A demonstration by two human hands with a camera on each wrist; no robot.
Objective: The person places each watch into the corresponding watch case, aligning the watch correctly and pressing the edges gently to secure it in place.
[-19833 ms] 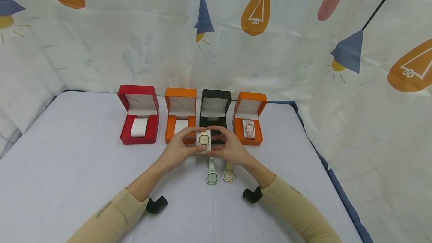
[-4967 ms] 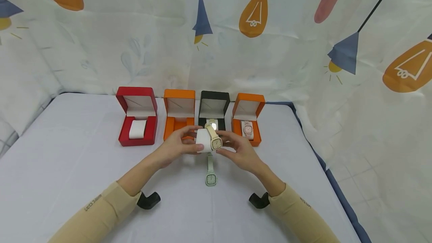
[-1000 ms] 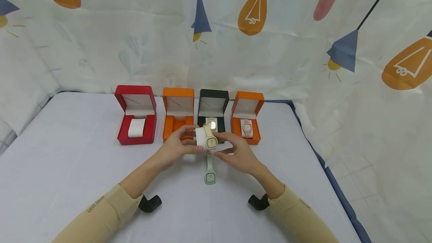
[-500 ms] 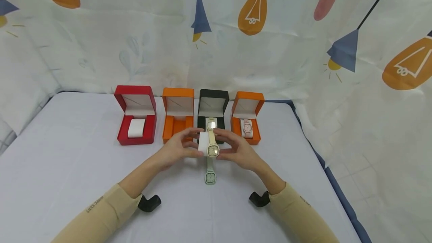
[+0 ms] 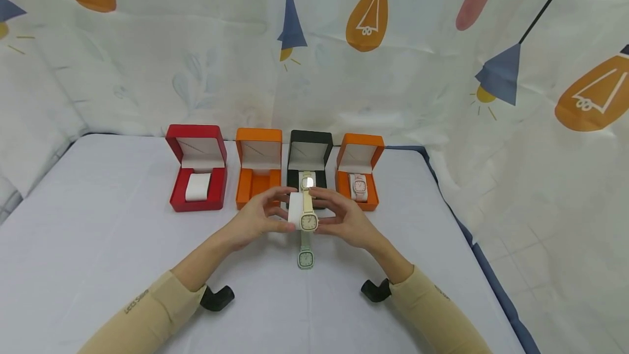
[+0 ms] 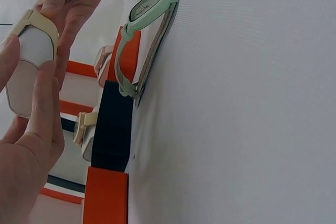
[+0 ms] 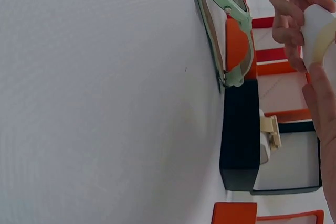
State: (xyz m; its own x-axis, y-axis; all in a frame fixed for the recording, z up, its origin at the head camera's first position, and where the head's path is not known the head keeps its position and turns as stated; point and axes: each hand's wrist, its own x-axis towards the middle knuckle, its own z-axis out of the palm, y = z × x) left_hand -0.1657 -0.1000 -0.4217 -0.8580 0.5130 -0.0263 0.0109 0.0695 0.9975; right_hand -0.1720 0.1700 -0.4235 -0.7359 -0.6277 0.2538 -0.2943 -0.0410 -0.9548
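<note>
Held up between both hands is a white watch cushion [image 5: 295, 207] with a pale yellow watch [image 5: 309, 222], its band running over the cushion's right part. My left hand [image 5: 262, 214] pinches the cushion from the left, thumb below and fingers above. From the right, my right hand [image 5: 346, 218] grips the yellow watch at the cushion's side. In the left wrist view the yellow strap [image 6: 46, 24] curves round the cushion's end. A mint green watch [image 5: 306, 258] lies on the table just below the hands.
At the back stand open boxes: red with a white cushion [image 5: 182, 201], orange with a bare slot [image 5: 243, 190], black [image 5: 311, 138] holding a cream watch [image 5: 307, 181], and orange [image 5: 372, 196] holding a pink watch [image 5: 359, 187]. A white cloth [image 5: 123, 223] covers the table.
Earlier, a cream watch on a cushion was in the hands; it now sits in the black box. The yellow watch left the table. Lately it straightened on the cushion, and the hands lowered slightly.
</note>
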